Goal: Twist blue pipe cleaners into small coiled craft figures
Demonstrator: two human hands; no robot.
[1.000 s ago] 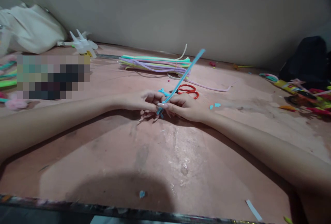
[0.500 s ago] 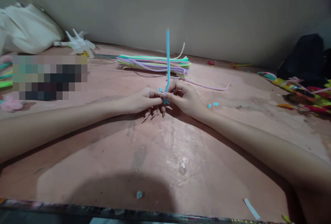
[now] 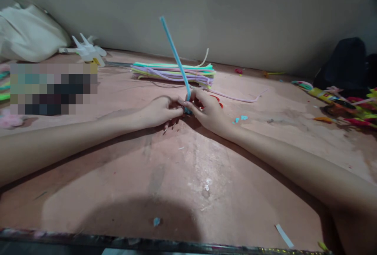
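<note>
A long blue pipe cleaner (image 3: 176,55) stands up from between my two hands, its free end leaning to the left. My right hand (image 3: 207,110) pinches it near the lower end. Against it, the thumb and fingers of my left hand (image 3: 163,112) are closed on the same blue piece, whose bunched bottom is mostly covered by the fingertips. Something red, perhaps scissor handles (image 3: 219,102), shows just behind my right hand. Small blue scraps (image 3: 244,117) lie to the right of it.
Behind the hands lies a bundle of pastel pipe cleaners (image 3: 173,73). Glue bottles (image 3: 90,51) and a white bag (image 3: 32,31) are at the back left. Colourful craft pieces (image 3: 353,110) and a dark object (image 3: 340,64) sit at the right. A white strip (image 3: 284,235) lies near the front edge.
The blue pipe cleaner has tipped from upright to a leftward lean. Both hands stay together, with the fingers shifted slightly. The red thing behind the right hand now shows more.
</note>
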